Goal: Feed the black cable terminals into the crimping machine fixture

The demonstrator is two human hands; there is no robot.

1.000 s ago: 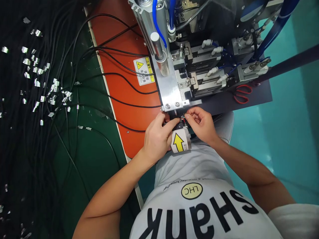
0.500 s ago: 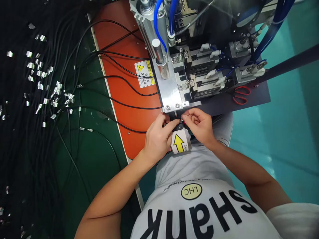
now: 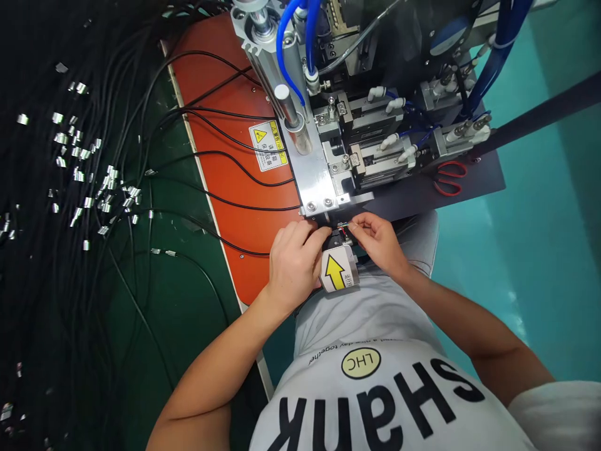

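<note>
The thing being worked is a bunch of short, hair-thin coloured wires (image 3: 344, 227), red and greenish strands among them, lying between the two hands just in front of a bright, flat silver metal plate (image 3: 315, 181) and close above a black-and-silver block bearing a white label with a yellow arrow (image 3: 336, 268). The person's right hand (image 3: 377, 241) has thumb and forefinger closed in a pinch on the wires' ends. The left hand (image 3: 295, 258) is curled at the block's other side, thumb pointing towards the wires; whether it grips anything cannot be told, since its fingers hide what lies beneath.

The strands look almost weightless and very limp, likely to splay or bend at a light touch, and fine enough to nick or snap if tugged. A fingertip pinch close to the tips seems best, with little force. The smooth black round cables (image 3: 235, 206) across the orange-red board (image 3: 251, 275) look springier and tougher, better held along the jacket, though their smooth skin may slide.
</note>
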